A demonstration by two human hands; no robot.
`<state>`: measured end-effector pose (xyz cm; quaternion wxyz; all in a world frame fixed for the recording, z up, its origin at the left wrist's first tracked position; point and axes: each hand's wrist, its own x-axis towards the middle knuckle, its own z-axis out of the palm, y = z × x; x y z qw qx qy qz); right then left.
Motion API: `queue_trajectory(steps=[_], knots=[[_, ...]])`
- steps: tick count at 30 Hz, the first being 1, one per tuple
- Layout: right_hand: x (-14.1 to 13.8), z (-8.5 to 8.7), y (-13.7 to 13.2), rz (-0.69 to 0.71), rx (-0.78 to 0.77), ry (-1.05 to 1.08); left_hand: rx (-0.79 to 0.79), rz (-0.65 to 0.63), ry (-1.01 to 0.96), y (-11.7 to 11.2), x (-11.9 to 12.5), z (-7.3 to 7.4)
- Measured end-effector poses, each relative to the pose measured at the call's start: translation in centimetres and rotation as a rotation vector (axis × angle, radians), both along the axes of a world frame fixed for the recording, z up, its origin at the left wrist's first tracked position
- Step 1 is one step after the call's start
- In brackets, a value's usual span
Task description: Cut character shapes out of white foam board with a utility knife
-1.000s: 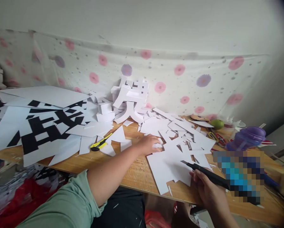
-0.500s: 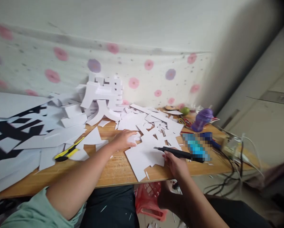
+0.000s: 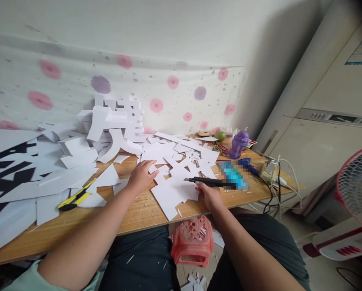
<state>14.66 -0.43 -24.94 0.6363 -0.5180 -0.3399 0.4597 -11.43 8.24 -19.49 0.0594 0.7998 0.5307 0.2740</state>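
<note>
Fingers of the right hand [image 3: 211, 197] are closed around the black cutter [image 3: 207, 182], whose blade points left above the cut white sheet [image 3: 172, 197] at the front edge of the wooden table [image 3: 135, 220]. Compared with half a second ago, the view is turned more to the right, so a fan [image 3: 358, 186] now appears. The left hand [image 3: 141, 176] has moved slightly left of the sheet, thumb and fingers parted; whether they touch paper, I cannot tell. On the pale cabinet [image 3: 329, 95], a label [image 3: 361, 50] is too small for reading.

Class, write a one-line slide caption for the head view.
Black cutter in the right hand, left hand by cut white sheets.
</note>
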Motion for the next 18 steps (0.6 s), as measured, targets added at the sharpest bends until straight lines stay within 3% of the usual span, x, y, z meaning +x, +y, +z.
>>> queue_trajectory(steps=[4,9,13,18], knots=[[-0.1,0.0,0.2,-0.029,0.007,0.013,-0.138,0.117,0.059,-3.3,-0.2,0.1],[-0.2,0.0,0.2,-0.081,0.042,0.017,-0.224,0.136,-0.028,-7.7,1.3,-1.5],[-0.1,0.2,-0.3,-0.082,0.099,0.037,-0.276,0.202,-0.292,-8.5,3.1,-2.1],[0.3,0.3,-1.0,-0.072,0.197,0.143,-0.333,0.291,-0.809,-9.0,5.4,-2.0]])
